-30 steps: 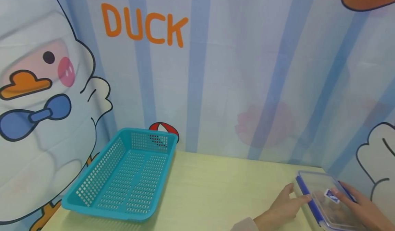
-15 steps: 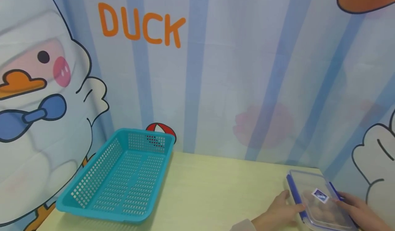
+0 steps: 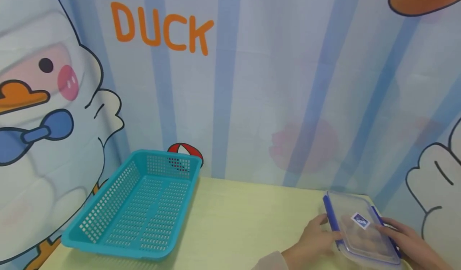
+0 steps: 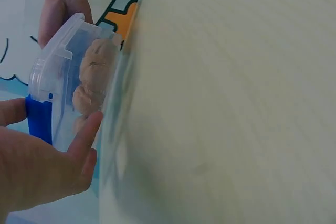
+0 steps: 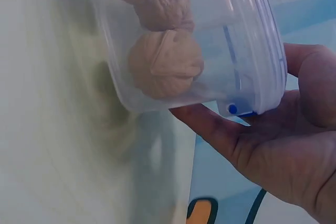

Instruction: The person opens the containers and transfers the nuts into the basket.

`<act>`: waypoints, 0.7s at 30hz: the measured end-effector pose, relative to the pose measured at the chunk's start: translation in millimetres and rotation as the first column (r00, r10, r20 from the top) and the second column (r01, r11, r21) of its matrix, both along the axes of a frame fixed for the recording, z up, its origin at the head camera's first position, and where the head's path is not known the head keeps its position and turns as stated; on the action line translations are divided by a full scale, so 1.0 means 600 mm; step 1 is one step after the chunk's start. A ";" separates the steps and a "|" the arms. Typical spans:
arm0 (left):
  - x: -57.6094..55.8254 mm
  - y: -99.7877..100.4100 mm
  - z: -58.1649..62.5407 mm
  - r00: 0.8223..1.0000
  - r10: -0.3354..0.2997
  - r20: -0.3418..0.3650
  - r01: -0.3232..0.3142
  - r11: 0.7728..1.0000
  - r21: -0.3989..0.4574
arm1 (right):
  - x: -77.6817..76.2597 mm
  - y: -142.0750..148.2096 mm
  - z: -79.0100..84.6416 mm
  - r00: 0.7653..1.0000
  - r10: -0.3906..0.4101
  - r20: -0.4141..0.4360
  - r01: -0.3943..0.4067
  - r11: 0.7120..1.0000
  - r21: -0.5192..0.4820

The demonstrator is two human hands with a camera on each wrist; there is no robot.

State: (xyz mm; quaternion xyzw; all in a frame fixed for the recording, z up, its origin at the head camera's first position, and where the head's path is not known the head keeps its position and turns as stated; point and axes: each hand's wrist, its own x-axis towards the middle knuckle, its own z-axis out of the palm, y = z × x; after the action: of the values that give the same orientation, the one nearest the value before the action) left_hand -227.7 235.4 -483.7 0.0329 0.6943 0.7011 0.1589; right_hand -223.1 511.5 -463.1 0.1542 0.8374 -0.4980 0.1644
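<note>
A clear plastic food container with blue clips and a blue-and-white label on its lid is at the table's right side in the head view. Several walnuts show through its wall. My left hand holds its left side, thumb at the blue clip and fingers along the lower wall. On the opposite side, my right hand grips it with the thumb up by the lid and fingers under the bottom edge. A shadow lies on the table beside the container in the right wrist view.
A turquoise perforated plastic basket stands on the left of the pale yellow table. Behind the table hangs a striped blue curtain printed with cartoon ducks and the word DUCK.
Both hands and the container have shifted left and slightly away from me in the head view. The view itself has turned a little to the right. The basket stays in place.
</note>
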 end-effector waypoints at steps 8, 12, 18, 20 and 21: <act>-0.006 -0.096 0.038 0.999 -0.047 -0.022 0.049 0.994 0.099 | -0.014 -0.091 0.043 0.994 0.046 -0.102 -0.054 0.996 -0.071; -0.018 -0.157 0.043 0.998 -0.051 -0.039 0.055 0.989 0.137 | -0.025 -0.153 0.050 0.984 0.066 -0.163 -0.082 0.992 -0.094; -0.031 -0.248 0.037 0.997 -0.046 -0.062 0.053 0.991 0.124 | -0.034 -0.248 0.047 0.963 0.061 -0.264 -0.102 0.984 -0.143; -0.033 -0.275 0.036 0.997 -0.039 -0.066 0.045 0.994 0.099 | -0.035 -0.278 0.045 0.961 0.057 -0.270 -0.102 0.982 -0.157; -0.034 -0.288 0.036 0.997 -0.031 -0.065 0.037 0.996 0.083 | -0.036 -0.293 0.045 0.961 0.057 -0.271 -0.104 0.981 -0.161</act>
State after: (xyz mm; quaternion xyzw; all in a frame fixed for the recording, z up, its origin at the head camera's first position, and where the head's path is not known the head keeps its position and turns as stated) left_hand -248.0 62.6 -462.2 0.0738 0.6682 0.7256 0.1470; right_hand -244.8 335.5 -435.8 0.0372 0.8107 -0.5783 0.0839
